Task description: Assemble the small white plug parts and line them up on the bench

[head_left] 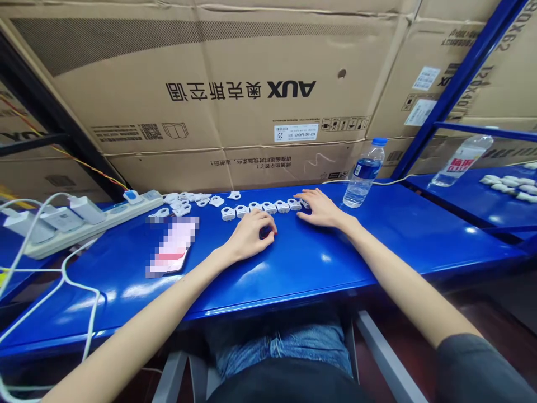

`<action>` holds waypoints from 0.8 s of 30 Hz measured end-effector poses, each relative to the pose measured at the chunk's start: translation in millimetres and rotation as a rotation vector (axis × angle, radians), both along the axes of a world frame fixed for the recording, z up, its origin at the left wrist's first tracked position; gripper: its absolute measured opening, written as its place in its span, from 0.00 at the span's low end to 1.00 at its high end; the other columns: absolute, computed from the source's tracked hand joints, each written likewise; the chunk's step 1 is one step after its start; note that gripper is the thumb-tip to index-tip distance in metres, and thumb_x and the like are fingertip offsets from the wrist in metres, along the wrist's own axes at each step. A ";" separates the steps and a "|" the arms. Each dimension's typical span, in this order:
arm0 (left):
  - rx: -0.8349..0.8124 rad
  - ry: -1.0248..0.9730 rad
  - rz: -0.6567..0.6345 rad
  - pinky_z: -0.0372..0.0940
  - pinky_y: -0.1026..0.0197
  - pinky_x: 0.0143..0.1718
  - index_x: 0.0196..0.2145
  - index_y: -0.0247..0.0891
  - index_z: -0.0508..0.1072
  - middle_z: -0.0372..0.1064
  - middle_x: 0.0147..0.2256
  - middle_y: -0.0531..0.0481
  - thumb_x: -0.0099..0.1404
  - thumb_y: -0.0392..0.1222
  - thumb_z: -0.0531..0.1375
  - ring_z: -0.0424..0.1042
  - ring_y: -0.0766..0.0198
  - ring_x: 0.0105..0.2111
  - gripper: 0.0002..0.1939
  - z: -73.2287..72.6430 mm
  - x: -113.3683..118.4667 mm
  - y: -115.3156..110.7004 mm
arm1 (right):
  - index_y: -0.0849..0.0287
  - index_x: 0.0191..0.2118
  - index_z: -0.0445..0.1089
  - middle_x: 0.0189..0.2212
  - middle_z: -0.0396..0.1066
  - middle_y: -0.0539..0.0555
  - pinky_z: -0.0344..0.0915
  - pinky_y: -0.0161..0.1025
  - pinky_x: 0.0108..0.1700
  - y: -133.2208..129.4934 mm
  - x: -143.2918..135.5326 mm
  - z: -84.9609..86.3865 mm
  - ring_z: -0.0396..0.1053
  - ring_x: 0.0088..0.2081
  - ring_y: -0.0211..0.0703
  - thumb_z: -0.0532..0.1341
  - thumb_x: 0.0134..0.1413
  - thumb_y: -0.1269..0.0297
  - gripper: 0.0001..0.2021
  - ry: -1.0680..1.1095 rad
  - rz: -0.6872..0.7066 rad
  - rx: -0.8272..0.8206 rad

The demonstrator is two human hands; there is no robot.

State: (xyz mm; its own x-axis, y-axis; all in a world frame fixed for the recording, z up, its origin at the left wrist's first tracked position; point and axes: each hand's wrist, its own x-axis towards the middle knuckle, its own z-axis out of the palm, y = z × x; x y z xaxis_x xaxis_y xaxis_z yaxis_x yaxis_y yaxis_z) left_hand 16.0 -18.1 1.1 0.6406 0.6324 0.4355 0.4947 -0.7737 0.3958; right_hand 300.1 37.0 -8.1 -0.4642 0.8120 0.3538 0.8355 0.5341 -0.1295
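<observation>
A row of small white plastic pieces (269,207), each with a rounded ring-like top, runs along the blue table. My left hand (251,230) rests on its near side, fingers curled in and thumb bent toward the index finger. Whether anything lies inside that curl is hidden. At the row's right end, my right hand (319,208) reaches over the last white piece (306,205), which sits between thumb and fingers, partly covered. More loose white pieces (183,202) lie in a pile to the left of the row.
A phone with a blurred screen (174,246) lies to the left. Beyond it sits a power strip (113,218) with chargers and white cables. A water bottle (364,174) stands behind my right hand; another bottle (464,159) is farther right. Large cartons (235,123) line the back.
</observation>
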 end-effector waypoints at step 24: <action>0.072 -0.249 0.148 0.68 0.52 0.50 0.40 0.42 0.78 0.80 0.40 0.48 0.73 0.44 0.59 0.74 0.55 0.44 0.08 -2.0 -0.8 4.8 | 0.59 0.72 0.56 0.62 0.70 0.62 0.51 0.66 0.72 -3.9 -28.6 -4.2 0.66 0.64 0.60 0.66 0.59 0.56 0.38 0.297 0.051 0.160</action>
